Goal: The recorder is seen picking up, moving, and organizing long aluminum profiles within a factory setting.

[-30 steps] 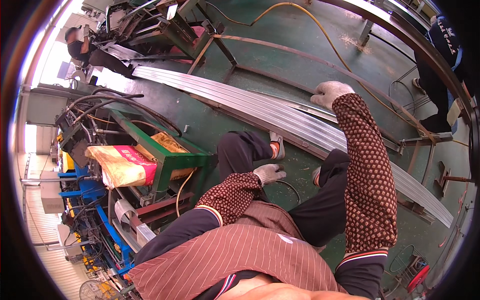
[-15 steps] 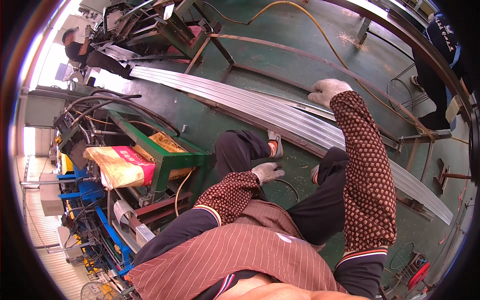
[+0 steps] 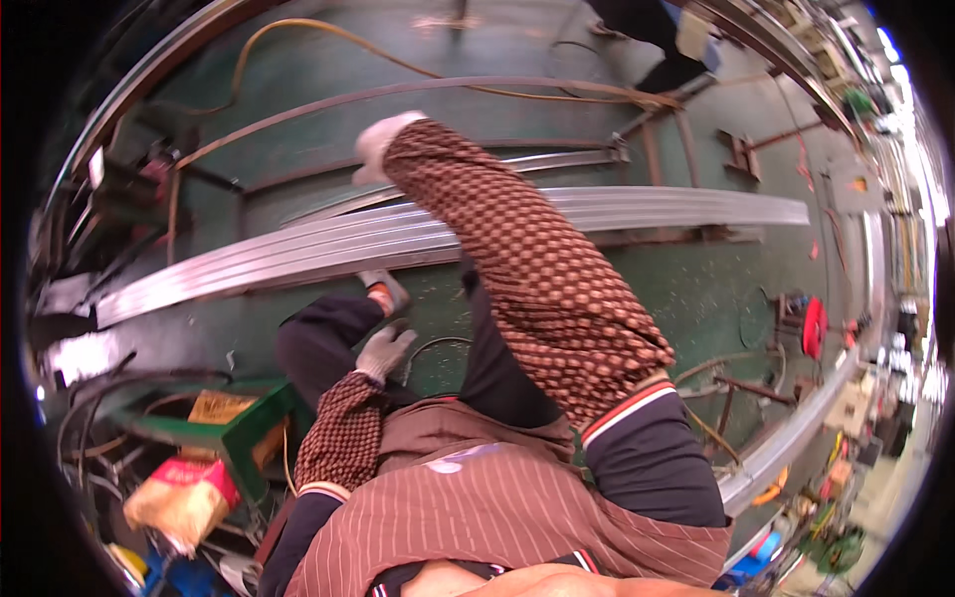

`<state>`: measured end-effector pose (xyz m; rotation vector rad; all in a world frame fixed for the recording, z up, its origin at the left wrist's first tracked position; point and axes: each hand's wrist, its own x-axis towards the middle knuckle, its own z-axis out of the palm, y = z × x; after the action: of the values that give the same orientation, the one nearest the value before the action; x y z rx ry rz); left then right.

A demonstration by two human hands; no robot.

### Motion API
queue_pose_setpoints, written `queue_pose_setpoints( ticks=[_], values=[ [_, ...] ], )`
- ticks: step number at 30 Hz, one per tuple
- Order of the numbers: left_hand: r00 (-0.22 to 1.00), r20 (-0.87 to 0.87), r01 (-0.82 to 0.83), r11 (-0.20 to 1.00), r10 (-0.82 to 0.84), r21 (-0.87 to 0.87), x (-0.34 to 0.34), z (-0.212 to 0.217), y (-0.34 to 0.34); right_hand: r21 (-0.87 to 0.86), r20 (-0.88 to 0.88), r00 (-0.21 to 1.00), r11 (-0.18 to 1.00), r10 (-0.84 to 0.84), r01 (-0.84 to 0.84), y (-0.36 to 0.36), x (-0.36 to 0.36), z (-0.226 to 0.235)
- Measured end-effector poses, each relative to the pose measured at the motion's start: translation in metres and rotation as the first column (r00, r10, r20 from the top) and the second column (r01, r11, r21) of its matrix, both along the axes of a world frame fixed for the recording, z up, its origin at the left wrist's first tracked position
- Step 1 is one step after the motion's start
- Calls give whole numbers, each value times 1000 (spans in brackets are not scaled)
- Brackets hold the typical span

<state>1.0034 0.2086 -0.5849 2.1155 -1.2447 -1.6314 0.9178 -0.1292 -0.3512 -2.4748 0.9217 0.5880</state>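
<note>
Ribbed metal strips [image 3: 667,207] lay side by side in a long, pale bundle across the floor, beyond the wearer's feet and alongside a low, rust-brown frame [image 3: 537,84]. The gloved right hand [image 3: 386,147] reached above the bundle's far side with its fingers bent; whether it gripped anything, I could not tell. The gloved left hand [image 3: 386,351] was beside the left leg, its fingers loosely extended and grasping nothing. To the left, a box-like green metal stand [image 3: 261,438] held a brown printed piece [image 3: 219,406] within its upper frame. Against its near side sat a yellowish and red sack [image 3: 179,502], its contents hidden. A yellow hose [image 3: 348,40] curved across the floor past the brown frame.
</note>
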Motion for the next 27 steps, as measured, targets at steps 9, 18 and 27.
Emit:
queue_pose_setpoints(
  ticks=[9, 18, 27],
  values=[
    [999, -23, 29, 1000, -29, 3, -10, 7, -11, 3, -89, 995, 999, -42, 42, -6, -10, 3],
    [994, -103, -31, 1000, 30, -6, -7, -6, -5, 4, -87, 995, 999, -37, 38, -2, -10, 9],
    [1000, -16, -9, 999, 10, 42, -5, 8, -6, -12, -51, 998, 1000, -23, 23, 0, -6, 5]
  ],
)
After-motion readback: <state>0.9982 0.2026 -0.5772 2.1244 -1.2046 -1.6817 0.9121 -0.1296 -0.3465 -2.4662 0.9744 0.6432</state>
